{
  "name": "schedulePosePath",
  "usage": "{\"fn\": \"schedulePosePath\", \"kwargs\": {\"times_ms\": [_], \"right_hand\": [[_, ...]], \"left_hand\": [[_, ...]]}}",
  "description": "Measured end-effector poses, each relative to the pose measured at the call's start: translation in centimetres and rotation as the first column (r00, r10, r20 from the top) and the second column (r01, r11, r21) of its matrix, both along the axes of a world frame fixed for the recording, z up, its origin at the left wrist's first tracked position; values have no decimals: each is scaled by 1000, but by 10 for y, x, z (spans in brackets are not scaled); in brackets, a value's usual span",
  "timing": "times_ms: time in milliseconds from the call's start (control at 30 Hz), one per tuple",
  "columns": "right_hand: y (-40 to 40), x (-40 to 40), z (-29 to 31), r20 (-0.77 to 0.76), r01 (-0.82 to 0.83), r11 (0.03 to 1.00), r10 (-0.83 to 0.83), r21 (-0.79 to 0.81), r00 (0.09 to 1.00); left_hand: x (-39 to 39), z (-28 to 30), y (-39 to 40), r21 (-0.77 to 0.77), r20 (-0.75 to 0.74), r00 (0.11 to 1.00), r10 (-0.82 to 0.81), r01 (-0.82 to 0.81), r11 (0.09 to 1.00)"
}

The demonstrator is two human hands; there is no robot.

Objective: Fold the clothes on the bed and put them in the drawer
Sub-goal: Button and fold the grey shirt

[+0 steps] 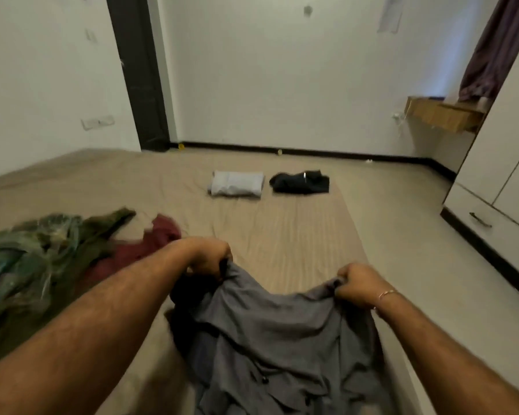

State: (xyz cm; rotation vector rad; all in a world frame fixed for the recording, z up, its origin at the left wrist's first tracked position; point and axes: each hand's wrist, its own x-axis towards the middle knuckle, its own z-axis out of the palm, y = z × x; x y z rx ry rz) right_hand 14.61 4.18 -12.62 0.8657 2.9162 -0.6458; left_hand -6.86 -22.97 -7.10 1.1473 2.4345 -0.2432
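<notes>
a person's two bare forearms reach forward over a bed point(282, 235) covered in a tan sheet. the left hand point(209, 259) clenches one bunched edge of a grey garment point(276, 339), and the right hand point(358, 284) clenches another bunched edge, so the cloth sags between them and hangs crumpled toward the viewer at the near edge of the bed. a thin bracelet point(387, 294) circles the right wrist. to the left lie an unfolded green patterned garment point(36, 259) and a maroon garment point(138, 253), touching each other. farther up the bed, side by side, sit a folded light grey garment point(236, 183) and a folded black garment point(300, 182). a white drawer point(489, 232) with a dark handle stands closed at right.
</notes>
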Motion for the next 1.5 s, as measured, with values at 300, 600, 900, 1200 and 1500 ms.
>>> {"fn": "schedulePosePath", "kwargs": {"times_ms": [300, 600, 900, 1200, 1500], "right_hand": [[108, -93, 332, -928, 606, 782, -103, 147, 358], [101, -23, 221, -421, 243, 395, 466, 886, 778], [-13, 130, -60, 336, -540, 621, 423, 568, 841], [-59, 187, -61, 598, -481, 739, 132, 472, 791], [-70, 212, -85, 576, -453, 728, 98, 514, 812]], "left_hand": [[-107, 347, 33, 831, -468, 745, 475, 189, 523], [-56, 219, -70, 248, -958, 268, 103, 596, 764], [52, -119, -180, -105, -79, 997, -18, 10, 994], [67, -97, -187, 105, 319, 857, 404, -456, 884], [89, -137, -220, 351, 455, 526, 718, -848, 398]]}}
